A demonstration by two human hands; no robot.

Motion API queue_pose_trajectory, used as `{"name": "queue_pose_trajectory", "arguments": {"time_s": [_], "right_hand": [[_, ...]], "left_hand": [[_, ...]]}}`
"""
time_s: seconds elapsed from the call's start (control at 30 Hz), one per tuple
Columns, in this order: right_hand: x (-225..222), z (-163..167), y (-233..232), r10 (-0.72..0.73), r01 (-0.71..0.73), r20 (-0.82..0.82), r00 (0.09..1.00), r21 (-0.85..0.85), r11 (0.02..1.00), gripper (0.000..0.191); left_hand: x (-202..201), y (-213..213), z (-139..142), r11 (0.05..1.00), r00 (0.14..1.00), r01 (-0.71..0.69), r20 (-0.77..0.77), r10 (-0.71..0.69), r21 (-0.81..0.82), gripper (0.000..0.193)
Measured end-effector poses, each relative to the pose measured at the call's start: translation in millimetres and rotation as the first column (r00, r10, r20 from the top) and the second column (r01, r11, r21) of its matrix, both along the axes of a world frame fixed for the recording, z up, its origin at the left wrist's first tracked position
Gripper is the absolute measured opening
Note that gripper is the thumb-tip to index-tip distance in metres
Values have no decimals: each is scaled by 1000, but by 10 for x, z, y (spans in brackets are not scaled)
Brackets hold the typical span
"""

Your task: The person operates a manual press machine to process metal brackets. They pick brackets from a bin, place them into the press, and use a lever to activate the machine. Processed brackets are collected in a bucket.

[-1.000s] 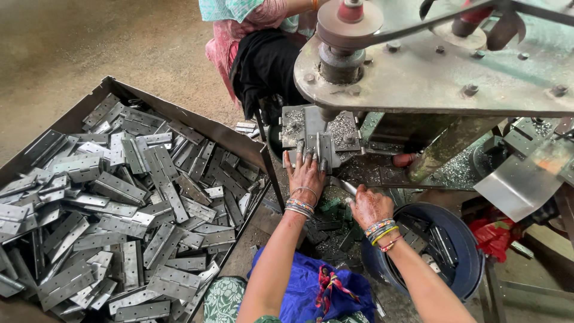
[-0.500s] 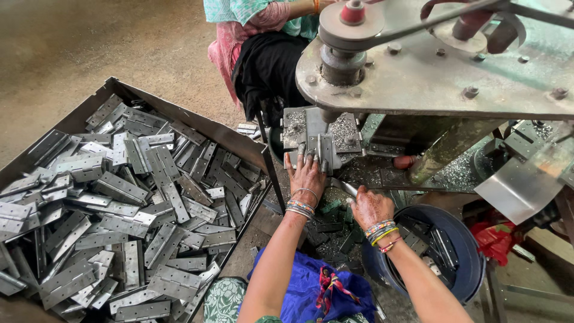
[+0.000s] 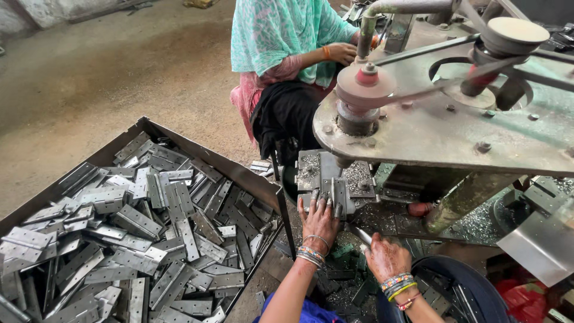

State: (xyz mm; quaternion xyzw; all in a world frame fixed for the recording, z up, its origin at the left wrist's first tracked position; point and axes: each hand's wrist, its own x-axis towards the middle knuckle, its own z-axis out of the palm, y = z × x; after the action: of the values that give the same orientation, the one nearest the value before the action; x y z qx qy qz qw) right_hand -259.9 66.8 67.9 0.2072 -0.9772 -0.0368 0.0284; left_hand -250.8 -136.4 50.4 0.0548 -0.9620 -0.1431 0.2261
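My left hand lies fingers-forward on a grey metal hinge plate and holds it down in the small fixture under the machine. My right hand is closed in a fist around a thin metal lever that points up and left toward the fixture. Both wrists wear bangles. Metal shavings lie around the fixture.
A big dark tray heaped with several grey hinge plates fills the left. The machine's steel table with pulleys and a belt overhangs the hands. Another person in teal sits behind it. A dark blue bin stands at the lower right.
Both hands stay where they were, at the fixture and the lever. The view has tilted up a little, showing more of the other person and the machine top.
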Motion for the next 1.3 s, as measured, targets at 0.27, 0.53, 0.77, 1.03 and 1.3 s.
{"name": "queue_pose_trajectory", "arguments": {"time_s": [0.27, 0.53, 0.77, 1.03, 1.3], "right_hand": [[28, 45, -20, -20, 20, -3, 1000, 3, 1000, 44], [22, 91, -22, -51, 46, 65, 997, 75, 996, 47], [43, 120, -31, -54, 51, 56, 997, 51, 997, 46], [51, 98, -25, -52, 50, 50, 997, 52, 997, 46], [43, 38, -16, -48, 45, 56, 997, 53, 998, 45]], "left_hand": [[6, -15, -5, 999, 999, 11, 34, -12, 32, 43], [-23, 7, -36, 999, 999, -5, 44, 3, 43, 43], [-13, 5, -33, 999, 999, -3, 49, 1, 44, 44], [19, 10, 8, 998, 1000, 8, 29, -10, 66, 44], [23, 0, -27, 998, 999, 10, 35, -12, 61, 44]]}}
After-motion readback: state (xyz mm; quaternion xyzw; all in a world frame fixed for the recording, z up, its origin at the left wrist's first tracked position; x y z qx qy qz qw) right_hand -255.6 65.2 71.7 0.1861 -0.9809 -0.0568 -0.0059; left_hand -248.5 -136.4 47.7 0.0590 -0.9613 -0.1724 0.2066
